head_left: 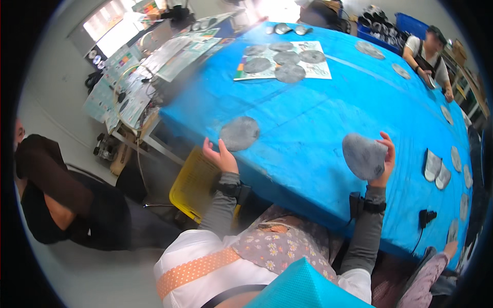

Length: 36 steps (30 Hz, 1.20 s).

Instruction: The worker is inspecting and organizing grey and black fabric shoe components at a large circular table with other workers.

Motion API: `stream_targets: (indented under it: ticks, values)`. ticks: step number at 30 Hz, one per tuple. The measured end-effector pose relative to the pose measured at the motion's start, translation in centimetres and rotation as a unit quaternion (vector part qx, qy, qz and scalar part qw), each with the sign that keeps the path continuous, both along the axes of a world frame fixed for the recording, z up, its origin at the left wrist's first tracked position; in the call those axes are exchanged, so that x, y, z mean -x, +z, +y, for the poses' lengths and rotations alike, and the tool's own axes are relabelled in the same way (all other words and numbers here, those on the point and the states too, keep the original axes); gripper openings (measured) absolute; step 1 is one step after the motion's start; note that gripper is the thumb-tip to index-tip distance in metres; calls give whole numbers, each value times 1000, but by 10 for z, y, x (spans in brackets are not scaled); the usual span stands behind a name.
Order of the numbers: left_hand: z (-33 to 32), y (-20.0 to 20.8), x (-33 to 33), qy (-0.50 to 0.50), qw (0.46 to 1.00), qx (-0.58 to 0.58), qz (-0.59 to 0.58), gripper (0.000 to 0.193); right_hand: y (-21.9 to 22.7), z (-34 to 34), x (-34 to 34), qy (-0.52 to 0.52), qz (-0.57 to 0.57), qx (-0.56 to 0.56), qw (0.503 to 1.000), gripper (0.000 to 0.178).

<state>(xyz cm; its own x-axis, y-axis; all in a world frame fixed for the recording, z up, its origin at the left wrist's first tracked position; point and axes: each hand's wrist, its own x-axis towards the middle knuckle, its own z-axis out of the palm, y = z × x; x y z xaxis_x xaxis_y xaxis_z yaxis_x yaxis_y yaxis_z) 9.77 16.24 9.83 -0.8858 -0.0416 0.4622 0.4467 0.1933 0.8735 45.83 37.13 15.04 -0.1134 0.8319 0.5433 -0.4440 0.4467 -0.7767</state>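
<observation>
My right hand (382, 167) grips a grey, rounded, felt-like pad (362, 155) by its right edge, raised above the blue-covered table (303, 120). Fingers wrap behind the pad, and a small dark mark shows near its lower edge. At the table's near left edge lies another grey oval pad (239, 133). Beside its lower left side is my left hand (221, 156), with thumb and fingers apart and nothing seen in it. Its thumb overlaps the pad's edge in the picture; I cannot tell whether they touch.
Several grey pads lie on a white printed sheet (282, 61). Two folded grey pieces (437, 169) and a black plug with cable (425, 218) lie at right. A yellow basket (192, 179) stands below the table's left edge. Co-workers sit left (67, 190) and far right (429, 56).
</observation>
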Motion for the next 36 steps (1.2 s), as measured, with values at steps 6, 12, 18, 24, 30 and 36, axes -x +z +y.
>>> stream_targets:
  ticks: [6,12,18,24,30,36]
  values:
    - [46,61,-76,-484,869,-44,95,36,1,3,-1,65,34,17,997,34]
    - [104,120,-158,-620,694,93,353,45,7,-2,-5,124,38,18,991,37]
    - [146,134,-204,-663,595,160,425,75,4,0,-2,148,92,132,976,34]
    - [179,101,-207,-734,658,32,167,58,5,1,-2,82,10,82,993,39]
    - [195,68,-186,-730,658,-85,-166,44,8,5,-2,-24,-121,150,981,28]
    - [197,59,-175,-741,627,-83,-226,44,-8,4,6,37,-176,145,973,29]
